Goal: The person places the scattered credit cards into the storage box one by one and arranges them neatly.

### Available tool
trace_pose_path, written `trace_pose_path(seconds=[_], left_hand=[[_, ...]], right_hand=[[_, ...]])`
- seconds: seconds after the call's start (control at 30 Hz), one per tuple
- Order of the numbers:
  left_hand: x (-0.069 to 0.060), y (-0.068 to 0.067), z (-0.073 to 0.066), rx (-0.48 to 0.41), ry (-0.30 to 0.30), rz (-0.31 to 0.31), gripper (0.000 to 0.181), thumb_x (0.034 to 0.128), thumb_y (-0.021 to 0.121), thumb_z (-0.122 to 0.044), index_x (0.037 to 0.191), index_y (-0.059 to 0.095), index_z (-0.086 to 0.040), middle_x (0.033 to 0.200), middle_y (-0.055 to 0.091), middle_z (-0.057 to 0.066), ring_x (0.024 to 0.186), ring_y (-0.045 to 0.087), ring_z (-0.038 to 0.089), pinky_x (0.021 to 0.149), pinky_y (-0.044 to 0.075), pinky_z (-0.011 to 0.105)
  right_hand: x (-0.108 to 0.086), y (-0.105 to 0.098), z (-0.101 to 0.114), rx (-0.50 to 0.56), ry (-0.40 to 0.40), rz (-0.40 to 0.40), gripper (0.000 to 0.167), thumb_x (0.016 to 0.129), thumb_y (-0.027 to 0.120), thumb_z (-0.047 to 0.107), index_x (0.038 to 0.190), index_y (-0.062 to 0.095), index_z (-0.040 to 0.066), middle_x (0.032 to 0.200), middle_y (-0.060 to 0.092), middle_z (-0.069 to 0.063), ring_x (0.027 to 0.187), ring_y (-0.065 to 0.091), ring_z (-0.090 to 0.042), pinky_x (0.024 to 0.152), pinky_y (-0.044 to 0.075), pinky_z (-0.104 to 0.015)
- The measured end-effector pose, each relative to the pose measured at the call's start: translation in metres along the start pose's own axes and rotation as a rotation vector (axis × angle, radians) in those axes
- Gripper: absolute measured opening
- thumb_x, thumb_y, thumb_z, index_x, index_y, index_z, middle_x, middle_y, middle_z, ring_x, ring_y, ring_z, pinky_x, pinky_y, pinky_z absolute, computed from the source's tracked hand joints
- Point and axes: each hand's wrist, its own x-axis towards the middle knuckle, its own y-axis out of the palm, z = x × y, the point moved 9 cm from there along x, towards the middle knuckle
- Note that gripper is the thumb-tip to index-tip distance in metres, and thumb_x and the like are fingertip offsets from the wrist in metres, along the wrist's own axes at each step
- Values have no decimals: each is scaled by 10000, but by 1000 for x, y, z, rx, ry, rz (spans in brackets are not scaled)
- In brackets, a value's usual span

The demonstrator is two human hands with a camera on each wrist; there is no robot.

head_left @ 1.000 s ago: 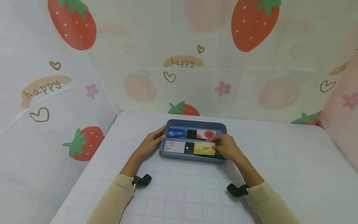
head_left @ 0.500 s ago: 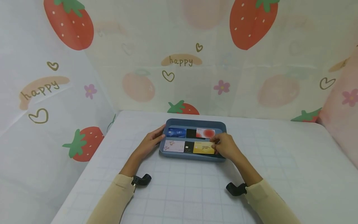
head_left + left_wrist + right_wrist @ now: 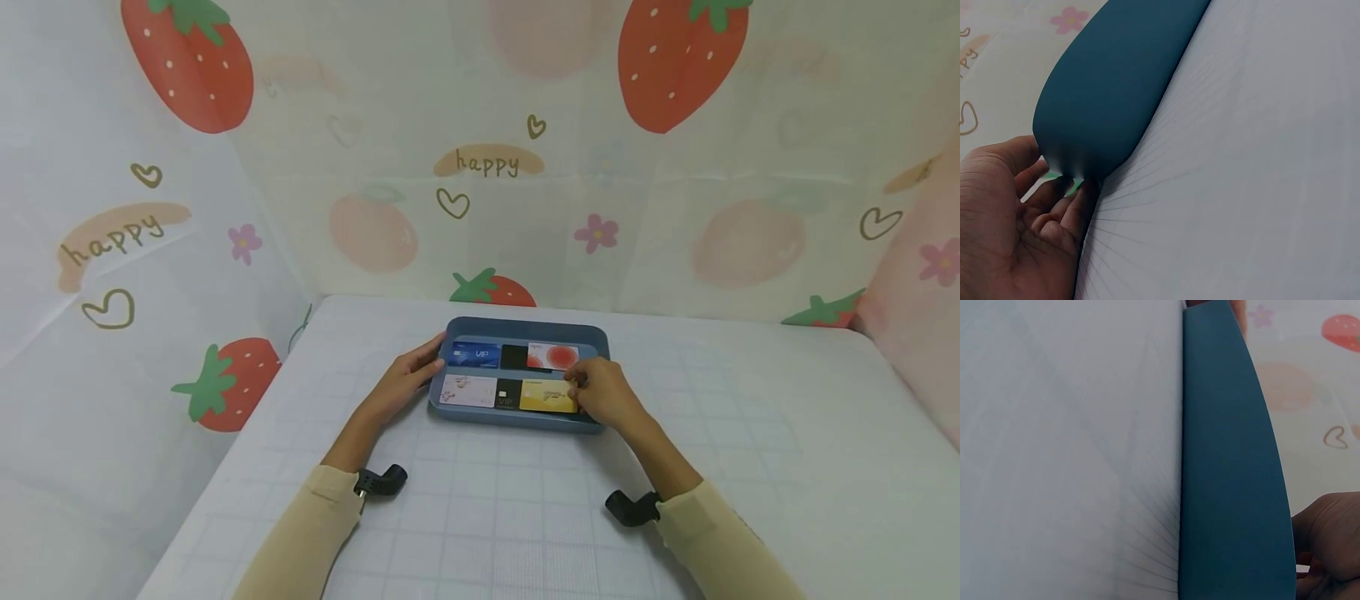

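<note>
A blue-grey tray [image 3: 525, 324] lies on the table with two rows of flat cards in it. My right hand [image 3: 609, 395] pinches the right edge of a gold card [image 3: 546, 395] in the near row. A black VIP card [image 3: 507, 395] and a pale card with a floral print [image 3: 467, 391] lie left of it. The far row has a blue VIP card [image 3: 475, 355], a black card [image 3: 513, 357] and a white card with a red circle [image 3: 552, 357]. My left hand [image 3: 401, 380] holds the tray's left end, its bent fingers against the outer wall [image 3: 1104, 94].
The white table [image 3: 480, 508] has a faint grid on its cover. Behind it hangs a sheet [image 3: 645, 183] printed with strawberries and hearts. A black wrist camera [image 3: 382, 481] sits at the left cuff, and another camera [image 3: 632, 508] at the right one.
</note>
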Motion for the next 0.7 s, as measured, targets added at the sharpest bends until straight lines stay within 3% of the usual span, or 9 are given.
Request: trace_pose_path(seconds=[0.43,0.7], left_hand=[[-1,0,0,-27,5,8,561,1075,524,-172,1592,322,-90,1649,283,92,1522,253,265,1224,240,435],[-2,0,0,-17,0,9,564,1078,519,-186,1598,312,-113,1652,281,67,1521,258,234,1216,261,411]], right_hand=[[-1,2,0,-12,24,10,218,927,644,-50,1140,686,-67,926,685,-141,721,621,-193,635,586,-275],[-2,-1,2,-65,46,7,237,946,663,7,1172,688,-63,964,697,-149,829,622,-232,750,598,-341]])
